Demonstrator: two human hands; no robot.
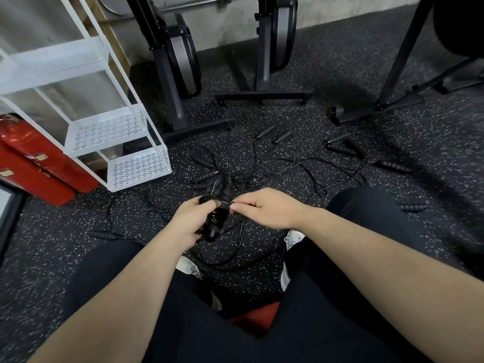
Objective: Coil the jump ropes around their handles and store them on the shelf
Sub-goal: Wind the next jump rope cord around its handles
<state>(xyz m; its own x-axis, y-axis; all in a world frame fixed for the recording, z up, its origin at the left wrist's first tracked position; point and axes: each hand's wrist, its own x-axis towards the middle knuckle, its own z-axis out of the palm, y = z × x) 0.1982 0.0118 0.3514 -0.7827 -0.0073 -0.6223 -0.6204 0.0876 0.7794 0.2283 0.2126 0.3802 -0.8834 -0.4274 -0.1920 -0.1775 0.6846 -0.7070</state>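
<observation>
Gripping paired black ribbed foam handles (213,221) above the floor, the left hand (187,222) steadies them while the right hand (264,208) pinches thin, light, springy black cord (227,203); best kept taut, likely to uncoil.

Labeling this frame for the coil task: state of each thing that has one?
left hand: grips the held handles, cord partly coiled round them
right hand: pinches the cord beside the handles
held handles: off the floor, partly wrapped
loose jump ropes: uncoiled, tangled on the floor
white shelf: visible tiers hold no ropes
fire extinguishers: lying beside the shelf
</observation>
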